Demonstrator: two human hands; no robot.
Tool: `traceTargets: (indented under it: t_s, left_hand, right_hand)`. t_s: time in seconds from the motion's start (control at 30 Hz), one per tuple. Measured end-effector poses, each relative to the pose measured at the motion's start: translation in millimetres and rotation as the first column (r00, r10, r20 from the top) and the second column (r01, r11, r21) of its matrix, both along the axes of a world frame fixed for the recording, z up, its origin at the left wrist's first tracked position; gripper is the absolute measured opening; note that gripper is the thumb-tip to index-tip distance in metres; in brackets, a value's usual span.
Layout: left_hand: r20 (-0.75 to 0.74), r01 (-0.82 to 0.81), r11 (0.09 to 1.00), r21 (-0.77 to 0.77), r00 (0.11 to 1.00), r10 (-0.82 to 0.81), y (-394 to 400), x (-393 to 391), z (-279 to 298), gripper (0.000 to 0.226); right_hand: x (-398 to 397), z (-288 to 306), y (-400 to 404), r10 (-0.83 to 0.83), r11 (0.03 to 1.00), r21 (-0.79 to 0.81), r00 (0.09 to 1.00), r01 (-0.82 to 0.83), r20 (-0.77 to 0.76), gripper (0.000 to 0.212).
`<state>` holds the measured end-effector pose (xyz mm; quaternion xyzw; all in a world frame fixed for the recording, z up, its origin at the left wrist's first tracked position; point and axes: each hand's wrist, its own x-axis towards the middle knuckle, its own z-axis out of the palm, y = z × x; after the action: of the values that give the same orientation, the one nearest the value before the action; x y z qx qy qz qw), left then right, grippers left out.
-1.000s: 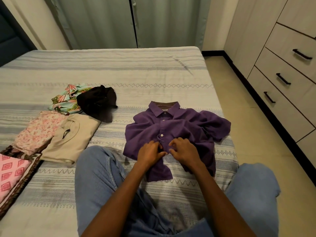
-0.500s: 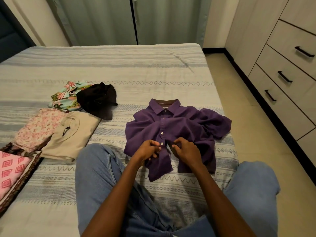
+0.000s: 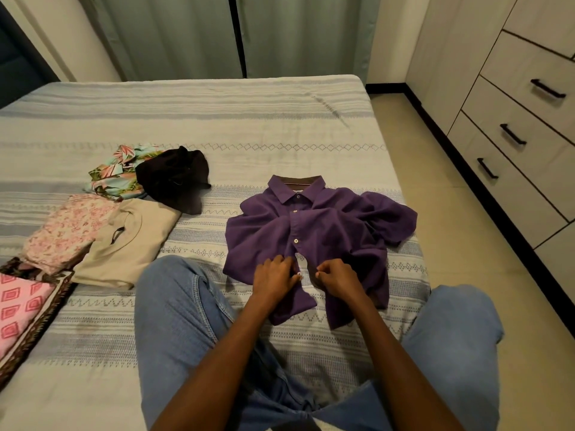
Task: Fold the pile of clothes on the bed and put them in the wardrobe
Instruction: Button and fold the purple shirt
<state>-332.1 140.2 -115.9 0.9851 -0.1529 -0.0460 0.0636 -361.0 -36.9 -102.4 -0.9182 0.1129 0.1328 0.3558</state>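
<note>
I am pinching the two front edges of the purple shirt [image 3: 314, 234], lying on the bed [image 3: 217, 119] before me: my left hand [image 3: 273, 276] is gripping one, my right hand [image 3: 337, 278] the other, fingertips curling under and hiding in the cloth.

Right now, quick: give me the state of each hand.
Left hand: closed, pinching the left front edge of the purple shirt.
Right hand: closed, pinching the shirt's right front edge.
</note>
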Motion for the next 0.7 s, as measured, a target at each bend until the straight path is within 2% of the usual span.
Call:
traceTargets:
  t_s: [0.17,0.27,0.4,0.57,0.7]
  left_hand:
    - [0.021,-0.002,1.000,0.010,1.000,0.002,-3.7,-1.9,-4.2,0.033]
    - [-0.016,-0.021,0.998,-0.054,1.000,0.020,-3.6,-0.4,-5.0,0.030]
    - [-0.085,-0.053,0.988,-0.147,0.996,0.040,-0.6,4.0,-4.1,0.026]
    - [-0.048,-0.074,0.979,-0.188,0.997,0.066,-1.6,3.4,-3.7,0.017]
    - [-0.262,-0.222,0.890,-0.398,0.957,0.122,-2.1,8.3,2.9,0.014]
  right_hand:
    - [1.0,-3.5,1.3,0.015,1.000,-0.003,1.000,-0.015,-0.013,0.025]
    - [0.6,-2.8,3.1,0.039,0.999,-0.019,0.999,-0.039,0.014,0.023]
    - [0.4,-0.8,9.1,0.057,0.989,-0.138,0.996,-0.048,0.066,0.020]
    - [2.1,-1.0,11.6,0.009,0.991,-0.132,0.996,0.003,0.090,0.020]
    - [-0.1,-2.5,11.2,-0.047,0.995,-0.078,0.986,0.060,0.158,0.024]
